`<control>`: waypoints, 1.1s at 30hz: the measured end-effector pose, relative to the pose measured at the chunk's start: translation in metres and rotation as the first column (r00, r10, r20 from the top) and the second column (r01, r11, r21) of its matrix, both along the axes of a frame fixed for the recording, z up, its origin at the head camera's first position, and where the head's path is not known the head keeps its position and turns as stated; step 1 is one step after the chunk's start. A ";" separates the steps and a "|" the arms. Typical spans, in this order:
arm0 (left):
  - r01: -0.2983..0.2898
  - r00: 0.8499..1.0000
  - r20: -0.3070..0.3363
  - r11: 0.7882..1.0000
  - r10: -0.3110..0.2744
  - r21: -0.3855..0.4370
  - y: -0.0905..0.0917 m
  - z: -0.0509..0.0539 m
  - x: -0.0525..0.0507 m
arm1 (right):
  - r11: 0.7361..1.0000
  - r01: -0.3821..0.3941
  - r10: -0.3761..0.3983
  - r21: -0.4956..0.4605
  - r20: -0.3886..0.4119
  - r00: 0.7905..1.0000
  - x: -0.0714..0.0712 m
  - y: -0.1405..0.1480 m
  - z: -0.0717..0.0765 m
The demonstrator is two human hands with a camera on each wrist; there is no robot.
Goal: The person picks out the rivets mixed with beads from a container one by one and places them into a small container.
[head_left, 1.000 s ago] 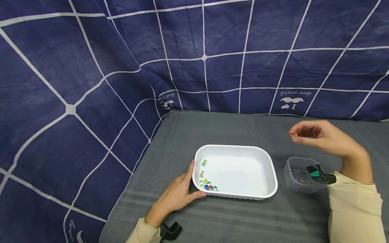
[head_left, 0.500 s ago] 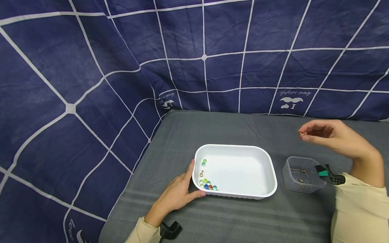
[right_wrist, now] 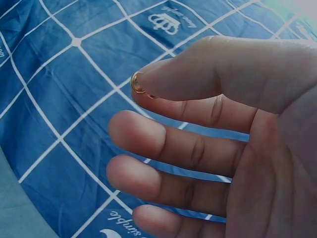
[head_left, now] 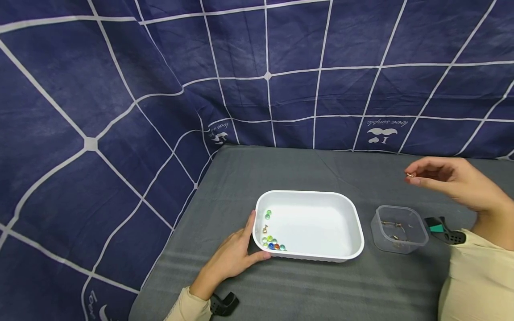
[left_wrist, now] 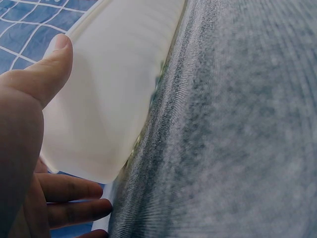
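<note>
My left hand [head_left: 230, 258] rests against the near left corner of a white tray [head_left: 317, 256], with the thumb on its front wall and the fingers along its left side. In the left wrist view, the fingers [left_wrist: 74, 188] look straight. Several glass marbles [head_left: 271, 245] and a small gold piece [head_left: 265, 229] lie at the tray's left. My right hand [head_left: 453, 180] is in the air behind a clear plastic box [head_left: 399, 246], pinching a small curved gold-coloured piece [right_wrist: 135, 83] between thumb and index finger. Its exact kind is hidden by the fingertips. The other fingers are apart.
The clear box, right of the tray, holds several thin gold-coloured items [head_left: 395, 237]. Both containers stand on a grey cloth [head_left: 289, 294]. A blue cloth with white lines [head_left: 293, 98] hangs behind and on the left. A black wrist strap [head_left: 225, 304] is on each arm.
My right hand has drawn away to the right with the small gold piece pinched, uncovering more of the clear box. The left hand stays at the tray's corner.
</note>
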State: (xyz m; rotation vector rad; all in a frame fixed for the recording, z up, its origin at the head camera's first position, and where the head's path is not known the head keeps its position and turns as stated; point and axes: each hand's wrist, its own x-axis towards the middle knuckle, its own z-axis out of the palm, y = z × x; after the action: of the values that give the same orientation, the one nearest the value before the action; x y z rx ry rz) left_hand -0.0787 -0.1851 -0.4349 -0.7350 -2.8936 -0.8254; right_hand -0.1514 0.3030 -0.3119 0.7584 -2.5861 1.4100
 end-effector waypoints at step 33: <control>0.000 1.000 -0.016 1.000 0.000 0.010 -0.001 -0.002 -0.001 | 0.995 0.099 -0.099 0.027 0.010 0.995 0.008 0.013 0.002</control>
State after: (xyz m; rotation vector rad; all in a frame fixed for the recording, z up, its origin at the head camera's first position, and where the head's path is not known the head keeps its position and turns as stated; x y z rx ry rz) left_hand -0.0798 -0.1856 -0.4366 -0.7368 -2.8736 -0.8297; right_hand -0.1435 0.3158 -0.3103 0.6182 -2.6165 1.3585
